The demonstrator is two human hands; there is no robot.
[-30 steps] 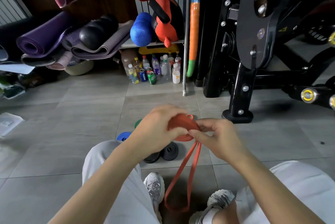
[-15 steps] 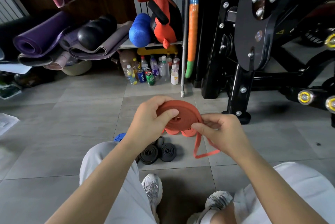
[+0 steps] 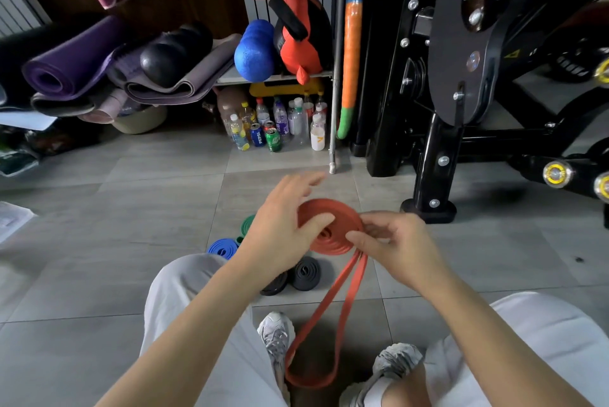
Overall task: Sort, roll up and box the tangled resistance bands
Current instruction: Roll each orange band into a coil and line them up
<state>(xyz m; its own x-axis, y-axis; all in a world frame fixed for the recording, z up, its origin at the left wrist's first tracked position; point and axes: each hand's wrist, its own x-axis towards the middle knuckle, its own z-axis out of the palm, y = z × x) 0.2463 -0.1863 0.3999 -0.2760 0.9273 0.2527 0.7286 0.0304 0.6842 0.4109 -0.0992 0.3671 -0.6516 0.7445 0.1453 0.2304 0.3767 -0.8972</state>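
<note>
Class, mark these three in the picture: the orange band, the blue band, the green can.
orange band [image 3: 329, 209]: head view, upper windings of the coil.
blue band [image 3: 223, 246]: head view, top of the roll.
green can [image 3: 273, 140]: head view, side of the can.

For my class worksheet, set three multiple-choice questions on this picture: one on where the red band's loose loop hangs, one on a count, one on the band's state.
1. Where does the loose loop of the red band end? A between the shoes; B on the mats; C on the machine.
2. How many black rolls lie on the floor? A one; B two; C four.
3. The red band is: A fully rolled; B partly rolled; C lying flat.
Answers: 1 A, the loop hangs down between the shoes; 2 B, two sit side by side; 3 B, a coil with a loop left loose.
</note>
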